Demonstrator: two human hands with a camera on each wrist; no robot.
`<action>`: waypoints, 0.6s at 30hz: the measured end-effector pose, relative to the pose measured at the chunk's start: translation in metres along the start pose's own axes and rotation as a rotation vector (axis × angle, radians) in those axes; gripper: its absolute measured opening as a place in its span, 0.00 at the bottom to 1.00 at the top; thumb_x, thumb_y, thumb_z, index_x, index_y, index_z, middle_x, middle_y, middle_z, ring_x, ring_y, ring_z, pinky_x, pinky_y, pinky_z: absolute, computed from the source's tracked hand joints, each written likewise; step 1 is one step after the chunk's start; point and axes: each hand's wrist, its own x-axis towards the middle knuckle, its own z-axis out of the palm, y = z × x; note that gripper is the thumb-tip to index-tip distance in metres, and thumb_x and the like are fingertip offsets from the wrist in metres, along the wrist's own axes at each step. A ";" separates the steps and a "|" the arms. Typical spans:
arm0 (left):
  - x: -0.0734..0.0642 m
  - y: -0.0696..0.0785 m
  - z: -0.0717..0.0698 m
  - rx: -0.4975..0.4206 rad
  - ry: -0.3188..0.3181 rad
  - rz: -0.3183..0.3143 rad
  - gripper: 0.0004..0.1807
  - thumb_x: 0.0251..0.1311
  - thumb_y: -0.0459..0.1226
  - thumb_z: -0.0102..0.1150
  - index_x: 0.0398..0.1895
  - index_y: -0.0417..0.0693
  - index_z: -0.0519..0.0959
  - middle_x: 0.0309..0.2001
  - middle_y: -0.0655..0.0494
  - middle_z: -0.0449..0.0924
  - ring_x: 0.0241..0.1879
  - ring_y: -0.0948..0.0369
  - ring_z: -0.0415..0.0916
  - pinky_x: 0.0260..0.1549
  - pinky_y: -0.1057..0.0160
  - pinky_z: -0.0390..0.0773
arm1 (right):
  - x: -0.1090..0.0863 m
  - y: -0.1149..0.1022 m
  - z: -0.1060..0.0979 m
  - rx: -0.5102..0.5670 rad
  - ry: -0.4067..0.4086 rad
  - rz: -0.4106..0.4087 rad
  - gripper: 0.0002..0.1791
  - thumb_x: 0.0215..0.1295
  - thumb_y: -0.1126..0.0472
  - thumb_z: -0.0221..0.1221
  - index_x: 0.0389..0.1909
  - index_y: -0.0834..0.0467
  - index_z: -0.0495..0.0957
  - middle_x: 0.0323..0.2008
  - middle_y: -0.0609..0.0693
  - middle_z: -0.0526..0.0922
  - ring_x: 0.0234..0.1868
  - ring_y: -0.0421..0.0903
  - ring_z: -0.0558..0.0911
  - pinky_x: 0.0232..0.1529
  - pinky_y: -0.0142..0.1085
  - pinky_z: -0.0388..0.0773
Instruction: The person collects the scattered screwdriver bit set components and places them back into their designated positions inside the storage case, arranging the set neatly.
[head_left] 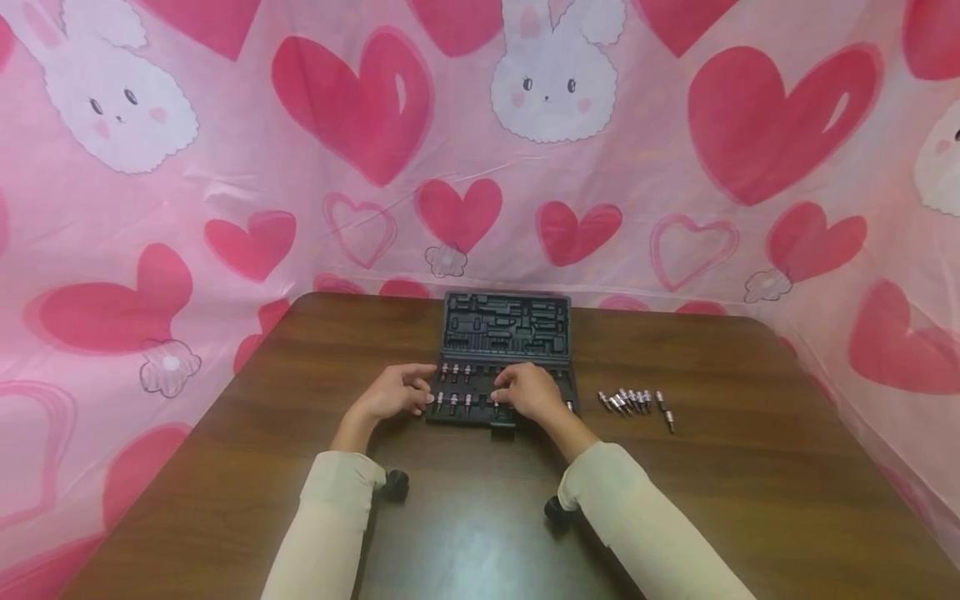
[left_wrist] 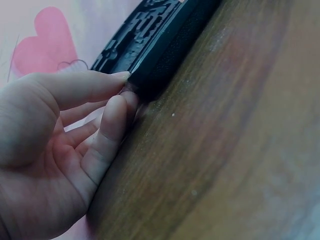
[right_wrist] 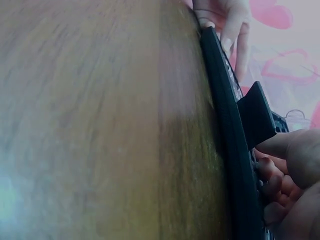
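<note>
In the head view, the black case stood at the middle of the far part of the worktop, its lid raised before the pink cloth; short silvery bit sockets with dark tips sat in its tray, three in the upper left row and three in the lower left row; one more socket showed near the right edge; the loose sockets lay on the worktop to the right, most bunched together. Of the two hands, the left hand rested against the case's left edge; the right hand bent over the tray and pinched a single bit socket. That piece looked like hard, smooth metal, probably light for the fingers yet slippery on its polished body; the broad silvery end seemed the best place to take hold, with the narrow tip left free.

In the left wrist view, the thumb touched the case's corner and the other fingers curled close beside it; whether they truly gripped the rim, I cannot tell; the case looked like stiff plastic, best steadied by that edge.

In the right wrist view, the latch flap stuck up from the case's front and hid the right fingertips; the fingers behind were curled, but their socket could not be made out.
</note>
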 end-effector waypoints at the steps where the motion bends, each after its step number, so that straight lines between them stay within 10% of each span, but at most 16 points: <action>1: 0.000 0.000 0.000 0.001 0.002 -0.001 0.29 0.57 0.26 0.61 0.64 0.40 0.72 0.37 0.45 0.80 0.31 0.53 0.78 0.32 0.57 0.83 | 0.000 0.000 0.000 0.006 -0.001 -0.002 0.10 0.57 0.52 0.69 0.38 0.51 0.86 0.25 0.44 0.78 0.28 0.44 0.74 0.32 0.40 0.71; 18: 0.002 -0.002 0.000 -0.012 -0.007 0.022 0.29 0.57 0.25 0.61 0.65 0.36 0.70 0.36 0.43 0.79 0.30 0.55 0.77 0.31 0.58 0.83 | -0.011 0.017 -0.003 0.183 0.097 -0.110 0.08 0.58 0.59 0.68 0.37 0.55 0.85 0.17 0.44 0.76 0.17 0.42 0.72 0.22 0.37 0.70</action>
